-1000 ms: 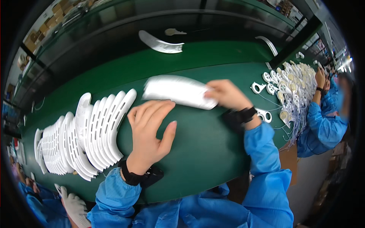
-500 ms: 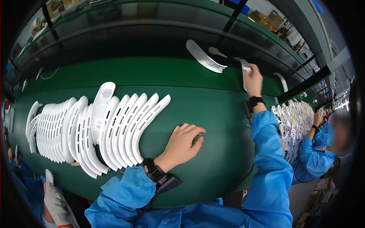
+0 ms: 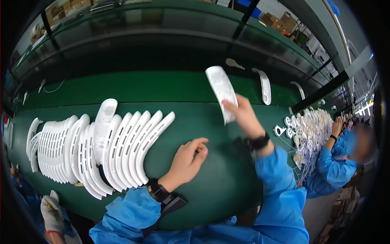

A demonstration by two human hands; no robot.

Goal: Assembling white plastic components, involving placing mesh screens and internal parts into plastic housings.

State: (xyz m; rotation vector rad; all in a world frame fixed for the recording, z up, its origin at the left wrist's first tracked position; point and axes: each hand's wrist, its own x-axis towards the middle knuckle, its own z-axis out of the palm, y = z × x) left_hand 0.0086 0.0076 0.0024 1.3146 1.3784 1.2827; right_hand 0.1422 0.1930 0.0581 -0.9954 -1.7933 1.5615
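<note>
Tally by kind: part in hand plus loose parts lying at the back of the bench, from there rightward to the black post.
Held curved white panel, in the right hand: 1
Curved white panels lying loose: 2
Small beige piece: 1
Total: 4

Brown cardboard boxes [image 3: 280,21] at upper right of the frame, blue boxy object [image 3: 246,7] at top, heap of small white ring-shaped parts [image 3: 307,129] with thin pale cords at right, blue-smocked co-worker [image 3: 327,170] at far right
</note>
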